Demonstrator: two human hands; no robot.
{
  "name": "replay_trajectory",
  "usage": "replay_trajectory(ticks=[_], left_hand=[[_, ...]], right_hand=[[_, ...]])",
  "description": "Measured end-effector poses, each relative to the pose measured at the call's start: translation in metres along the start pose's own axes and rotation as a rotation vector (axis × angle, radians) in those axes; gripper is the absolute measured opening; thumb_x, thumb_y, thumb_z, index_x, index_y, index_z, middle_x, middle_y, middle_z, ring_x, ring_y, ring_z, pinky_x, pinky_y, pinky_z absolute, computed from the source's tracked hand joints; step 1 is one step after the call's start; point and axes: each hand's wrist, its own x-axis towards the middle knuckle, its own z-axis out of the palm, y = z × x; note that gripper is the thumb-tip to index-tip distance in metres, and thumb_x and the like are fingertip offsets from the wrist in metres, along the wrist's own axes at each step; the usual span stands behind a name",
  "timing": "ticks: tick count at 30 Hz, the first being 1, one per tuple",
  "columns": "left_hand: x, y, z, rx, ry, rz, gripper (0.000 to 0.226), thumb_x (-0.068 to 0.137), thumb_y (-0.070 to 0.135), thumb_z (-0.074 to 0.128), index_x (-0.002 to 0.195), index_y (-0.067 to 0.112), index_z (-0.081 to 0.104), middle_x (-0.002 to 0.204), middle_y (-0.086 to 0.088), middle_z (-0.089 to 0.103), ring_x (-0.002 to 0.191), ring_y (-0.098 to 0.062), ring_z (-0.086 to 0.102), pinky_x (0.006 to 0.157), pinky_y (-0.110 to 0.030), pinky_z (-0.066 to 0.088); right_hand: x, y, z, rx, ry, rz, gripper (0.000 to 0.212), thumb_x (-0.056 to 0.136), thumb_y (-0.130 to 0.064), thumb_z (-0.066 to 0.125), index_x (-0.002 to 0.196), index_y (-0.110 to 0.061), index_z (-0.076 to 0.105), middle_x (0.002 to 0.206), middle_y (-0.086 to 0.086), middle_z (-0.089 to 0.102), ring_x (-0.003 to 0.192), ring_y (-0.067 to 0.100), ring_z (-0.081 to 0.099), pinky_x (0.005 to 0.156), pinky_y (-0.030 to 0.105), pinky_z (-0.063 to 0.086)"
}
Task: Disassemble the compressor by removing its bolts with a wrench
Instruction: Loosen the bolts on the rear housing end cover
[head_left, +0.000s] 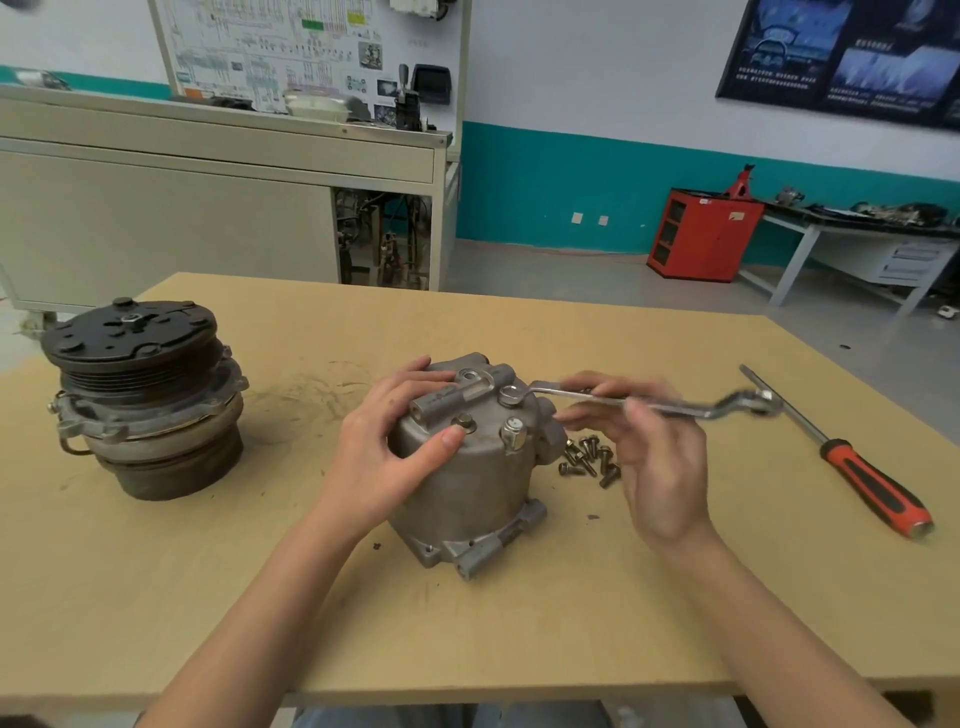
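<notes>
The compressor (470, 483) stands in the middle of the bench (467, 649). The left hand (384, 449) grips its top. The right hand (660, 467) holds the wrench (587, 396), whose ring sits on a bolt (511, 396) at 1 o'clock. Loose bolts (589, 460) lie at 3 o'clock.

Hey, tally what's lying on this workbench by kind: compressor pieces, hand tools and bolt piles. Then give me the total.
Compressor pieces: 2, the housing and the pulley section.
Hand tools: 2, the wrench and the screwdriver.
Piles of loose bolts: 1, too bunched to count singly.
Total: 5.
</notes>
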Motion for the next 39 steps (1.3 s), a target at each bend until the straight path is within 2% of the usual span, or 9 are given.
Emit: replay_trajectory(ticks=[2, 5, 11, 14, 18, 22, 27, 31, 39], left_hand=[[0.000, 0.000, 0.000, 0.006, 0.005, 0.004, 0.035, 0.076, 0.050, 0.060, 0.106, 0.033, 0.064, 0.121, 0.019, 0.062, 0.132, -0.001, 0.044, 0.109, -0.037, 0.038], [-0.001, -0.001, 0.001, 0.003, 0.009, 0.001, 0.034, 0.076, 0.050, 0.061, 0.106, 0.033, 0.064, 0.122, 0.019, 0.062, 0.132, -0.002, 0.044, 0.109, -0.037, 0.038], [-0.001, 0.000, 0.000, 0.014, 0.006, -0.003, 0.035, 0.076, 0.052, 0.060, 0.107, 0.036, 0.064, 0.122, 0.020, 0.062, 0.132, -0.001, 0.044, 0.109, -0.039, 0.039], [-0.001, -0.001, 0.001, 0.005, 0.008, 0.003, 0.035, 0.076, 0.050, 0.061, 0.107, 0.033, 0.065, 0.121, 0.019, 0.062, 0.133, -0.002, 0.044, 0.109, -0.038, 0.039], [-0.001, -0.002, 0.001, 0.007, 0.005, 0.000, 0.037, 0.076, 0.051, 0.061, 0.107, 0.031, 0.065, 0.122, 0.019, 0.062, 0.133, -0.002, 0.044, 0.109, -0.038, 0.038], [-0.001, -0.001, 0.001, 0.016, 0.001, -0.003, 0.036, 0.077, 0.051, 0.060, 0.107, 0.032, 0.064, 0.122, 0.015, 0.063, 0.133, -0.003, 0.044, 0.110, -0.040, 0.038], [-0.002, 0.001, 0.001, 0.018, -0.002, -0.002, 0.040, 0.076, 0.051, 0.060, 0.108, 0.027, 0.065, 0.122, 0.015, 0.063, 0.133, -0.001, 0.043, 0.110, -0.035, 0.037], [-0.001, 0.001, 0.001, 0.019, -0.006, -0.004, 0.040, 0.076, 0.052, 0.060, 0.108, 0.028, 0.064, 0.122, 0.016, 0.062, 0.132, 0.000, 0.043, 0.110, -0.029, 0.037], [-0.001, 0.000, 0.001, -0.004, -0.011, -0.005, 0.035, 0.076, 0.051, 0.060, 0.107, 0.032, 0.063, 0.122, 0.014, 0.063, 0.133, -0.002, 0.043, 0.109, -0.031, 0.037]], right_hand=[[0.023, 0.009, -0.003, 0.363, 0.139, 0.333, 0.027, 0.094, -0.003, 0.028, 0.082, -0.003, 0.052, 0.084, 0.019, 0.071, 0.071, 0.029, 0.068, 0.065, 0.029, 0.055], [0.065, 0.022, -0.006, 0.527, 0.095, 0.647, 0.025, 0.095, -0.008, 0.026, 0.079, -0.008, 0.046, 0.072, 0.018, 0.068, 0.062, 0.023, 0.065, 0.056, 0.025, 0.053], [0.094, 0.025, -0.006, 0.594, -0.101, 0.764, 0.026, 0.098, -0.013, 0.026, 0.087, -0.007, 0.049, 0.072, 0.015, 0.068, 0.062, 0.019, 0.065, 0.054, 0.023, 0.053], [0.096, 0.011, -0.006, 0.520, -0.041, 0.608, 0.027, 0.101, -0.015, 0.027, 0.091, -0.007, 0.052, 0.080, 0.016, 0.071, 0.067, 0.021, 0.068, 0.059, 0.023, 0.055], [0.062, -0.006, 0.004, -0.233, 0.016, 0.066, 0.022, 0.099, -0.018, 0.043, 0.092, -0.008, 0.061, 0.088, 0.010, 0.074, 0.077, 0.024, 0.072, 0.068, 0.030, 0.058], [0.015, -0.013, 0.014, -0.769, -0.129, -0.530, 0.035, 0.098, -0.023, 0.048, 0.099, 0.008, 0.066, 0.098, 0.016, 0.070, 0.087, 0.023, 0.071, 0.079, 0.029, 0.057], [-0.006, -0.020, 0.023, -0.865, -0.161, -0.631, 0.040, 0.099, -0.022, 0.046, 0.091, 0.010, 0.069, 0.100, 0.018, 0.070, 0.091, 0.024, 0.070, 0.081, 0.029, 0.056], [-0.006, -0.021, 0.023, -0.980, -0.214, -0.728, 0.023, 0.089, -0.010, 0.059, 0.088, 0.009, 0.071, 0.100, 0.020, 0.070, 0.087, 0.024, 0.071, 0.075, 0.032, 0.057], [-0.011, -0.021, 0.022, -0.927, -0.182, -0.686, 0.023, 0.085, -0.010, 0.061, 0.088, 0.010, 0.071, 0.099, 0.020, 0.069, 0.090, 0.022, 0.070, 0.086, 0.023, 0.053]])
